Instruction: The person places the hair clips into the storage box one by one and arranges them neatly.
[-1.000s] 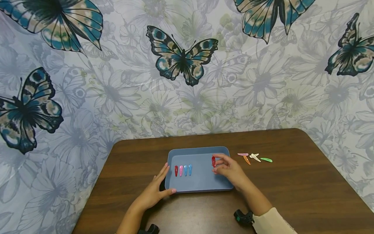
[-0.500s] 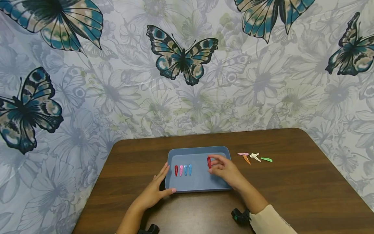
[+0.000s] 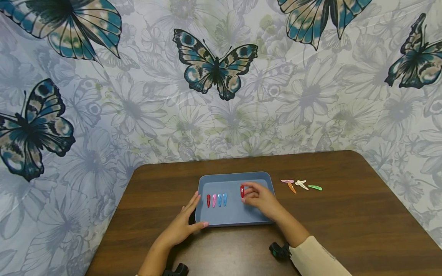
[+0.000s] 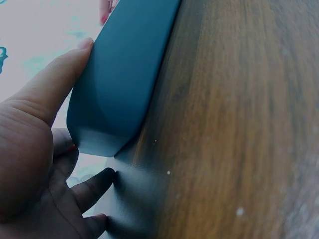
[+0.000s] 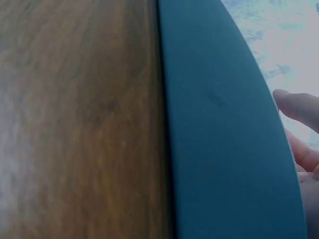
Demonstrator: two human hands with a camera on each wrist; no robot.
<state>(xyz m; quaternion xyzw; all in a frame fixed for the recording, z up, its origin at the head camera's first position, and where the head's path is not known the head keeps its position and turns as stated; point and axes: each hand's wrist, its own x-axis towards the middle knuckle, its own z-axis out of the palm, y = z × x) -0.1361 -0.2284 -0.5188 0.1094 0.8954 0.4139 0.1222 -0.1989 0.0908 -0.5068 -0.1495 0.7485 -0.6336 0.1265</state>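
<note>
Over the right part of the blue tray [image 3: 238, 220], my right hand [image 3: 259, 199] pinches a red hair clip [image 3: 242, 191], held upright between thumb and fingers. A row of hair clips lies inside the tray at left: a red one [image 3: 208, 201], a pink one [image 3: 214, 200] and two blue ones [image 3: 222, 199]. My left hand [image 3: 183, 224] touches the tray's front left corner, thumb at the front rim and fingers stretched along the left side. In the left wrist view that hand [image 4: 45, 149] spreads around the tray corner. The tray wall hides the red clip in the right wrist view.
Right of the tray, on the brown table [image 3: 338, 214], lie loose clips: a pink one [image 3: 287, 181], an orange one [image 3: 291, 188], crossed white ones [image 3: 301, 184] and a green one [image 3: 315, 188]. A butterfly-patterned cloth [image 3: 148, 96] hangs behind the table.
My right hand has moved left across the tray with the red hair clip in its pinch. The left hand and the row of clips have stayed in place.
</note>
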